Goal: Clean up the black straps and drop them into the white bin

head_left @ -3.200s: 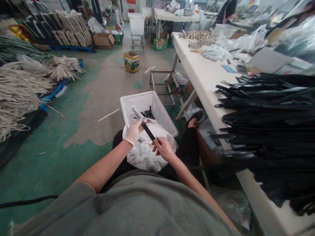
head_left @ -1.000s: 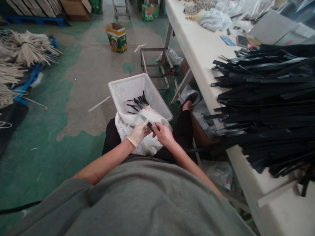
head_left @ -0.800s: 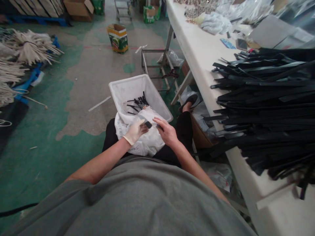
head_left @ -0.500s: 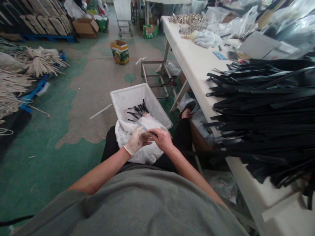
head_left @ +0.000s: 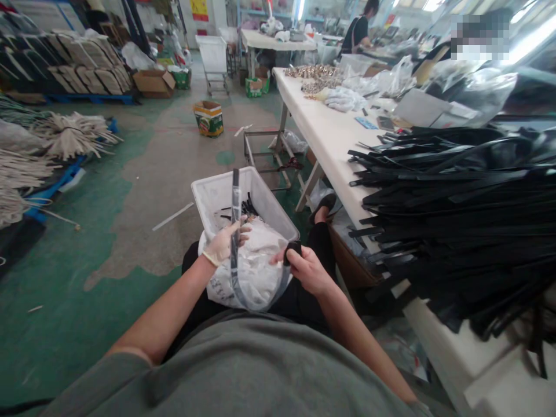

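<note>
A long black strap [head_left: 235,263], partly covered in clear film, hangs in a U-shaped loop between my hands above my lap. My left hand [head_left: 223,243], in a pale glove, holds one side of it, and the strap's end stands upright above the fingers. With my right hand [head_left: 309,271], bare, I grip the other side near a black folded part [head_left: 292,250]. Beneath the loop, a white sack [head_left: 263,249] lies over my lap and the near edge of a white plastic bin [head_left: 275,211]. Short black pieces [head_left: 247,207] lie inside the bin.
A heap of black straps [head_left: 434,208] covers the near part of the long white table [head_left: 319,139] on my right. Metal fittings and gloves lie farther along it. A metal frame [head_left: 267,156] and a printed carton [head_left: 208,119] stand ahead. Bundled cords [head_left: 78,133] lie left.
My hands have moved apart, the right one to the right. The strap now shows as a loop between them; earlier only a small dark piece showed at the fingers. The view has tilted up.
</note>
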Demonstrator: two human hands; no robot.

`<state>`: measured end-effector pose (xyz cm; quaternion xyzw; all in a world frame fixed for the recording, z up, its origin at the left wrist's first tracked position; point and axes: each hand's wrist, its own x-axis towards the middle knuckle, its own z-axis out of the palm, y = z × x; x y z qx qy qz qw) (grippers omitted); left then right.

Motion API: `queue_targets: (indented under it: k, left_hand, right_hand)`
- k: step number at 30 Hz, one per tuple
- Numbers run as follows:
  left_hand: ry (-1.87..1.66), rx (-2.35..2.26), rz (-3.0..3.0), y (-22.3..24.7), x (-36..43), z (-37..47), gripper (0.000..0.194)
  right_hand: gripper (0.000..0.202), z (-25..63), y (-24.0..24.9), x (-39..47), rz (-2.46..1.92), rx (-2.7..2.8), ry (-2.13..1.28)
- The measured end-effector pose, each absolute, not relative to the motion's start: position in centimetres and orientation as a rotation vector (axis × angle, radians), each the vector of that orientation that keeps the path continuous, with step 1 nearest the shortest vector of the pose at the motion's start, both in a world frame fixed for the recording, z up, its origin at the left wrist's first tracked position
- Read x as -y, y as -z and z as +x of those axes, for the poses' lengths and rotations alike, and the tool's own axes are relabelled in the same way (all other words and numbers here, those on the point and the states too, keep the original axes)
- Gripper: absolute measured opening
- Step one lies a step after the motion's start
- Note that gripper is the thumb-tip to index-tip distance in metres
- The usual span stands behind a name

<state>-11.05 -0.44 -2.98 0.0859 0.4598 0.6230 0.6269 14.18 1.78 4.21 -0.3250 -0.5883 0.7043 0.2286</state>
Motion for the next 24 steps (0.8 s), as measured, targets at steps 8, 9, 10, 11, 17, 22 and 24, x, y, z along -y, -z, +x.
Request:
queue_targets:
  k: [8,9,10,11,17,22,24]
  left_hand:
    - [-0.928,-1.028,0.694,3.2,5.7,-7.4,0.032]
    - [-0.896,-1.032,0.714,3.3,6.0,-7.4,0.032]
    - [-0.871,-1.035,0.732,3.5,6.1,-7.4,0.033]
    - [-0.851,-1.039,0.748,3.7,6.2,-7.4,0.034]
    - [-0.833,-1.062,0.808,3.5,6.3,-7.3,0.034]
    - [-0.814,-1.060,0.821,2.4,6.2,-7.0,0.027]
    - [-0.886,-1.059,0.807,1.6,5.8,-6.7,0.029]
  right_hand:
    - [0.050,13.2,-1.5,-8.2,-1.013,1.552,-1.572]
    - [0.049,13.4,-1.7,-8.3,-0.994,1.585,-1.568]
    - [0.049,13.7,-1.9,-8.4,-0.972,1.618,-1.564]
    - [0.048,13.9,-2.2,-8.3,-0.945,1.641,-1.561]
    - [0.044,13.9,-2.8,-8.0,-0.903,1.663,-1.543]
    - [0.043,13.0,-1.7,-7.5,-1.040,1.603,-1.448]
    - [0.038,12.8,-2.0,-6.8,-1.023,1.705,-1.370]
